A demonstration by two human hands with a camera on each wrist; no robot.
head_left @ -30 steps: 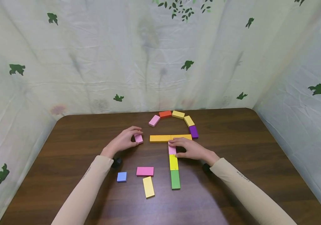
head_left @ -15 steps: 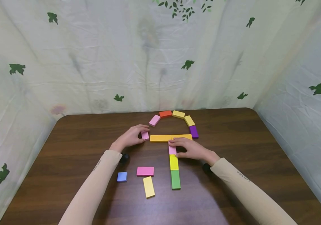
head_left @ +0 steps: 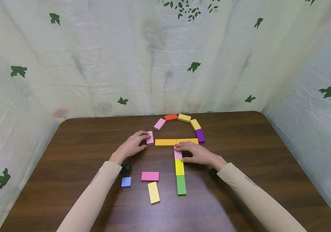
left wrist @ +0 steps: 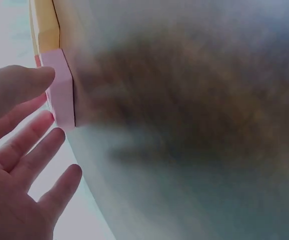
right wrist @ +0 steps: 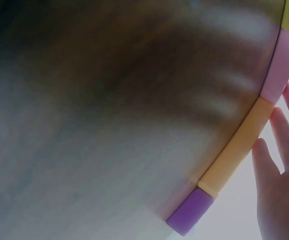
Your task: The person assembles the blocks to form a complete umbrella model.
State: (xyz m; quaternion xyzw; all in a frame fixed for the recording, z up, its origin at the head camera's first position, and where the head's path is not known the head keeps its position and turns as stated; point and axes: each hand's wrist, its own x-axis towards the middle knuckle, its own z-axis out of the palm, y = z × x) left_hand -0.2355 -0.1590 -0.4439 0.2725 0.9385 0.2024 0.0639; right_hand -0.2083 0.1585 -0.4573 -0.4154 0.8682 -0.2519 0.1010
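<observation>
My left hand (head_left: 131,145) is at a light pink block (head_left: 150,138) lying left of two end-to-end orange blocks (head_left: 165,143). Its fingertips reach the block's left edge, while the thumb points toward the near corner; in the left wrist view the fingers are spread beside the pink block (left wrist: 61,92). My right hand (head_left: 197,153) rests with extended fingers over another light pink block (head_left: 178,154), where it meets the orange row. Below that pink block run a bright yellow block (head_left: 179,167) and a green block (head_left: 181,185) in a column.
An arc of blocks stands beyond the orange row: pink (head_left: 159,124), red (head_left: 170,117), two pale yellow (head_left: 184,118) and purple (head_left: 200,136). Loose nearer me lie a blue block (head_left: 126,182), a dark pink block (head_left: 150,176) and a pale yellow block (head_left: 153,193). Curtains surround the table.
The left hand slid its pink block right, to just beside the orange row, then eased its grip and drew slightly back left. The right hand has stayed in place.
</observation>
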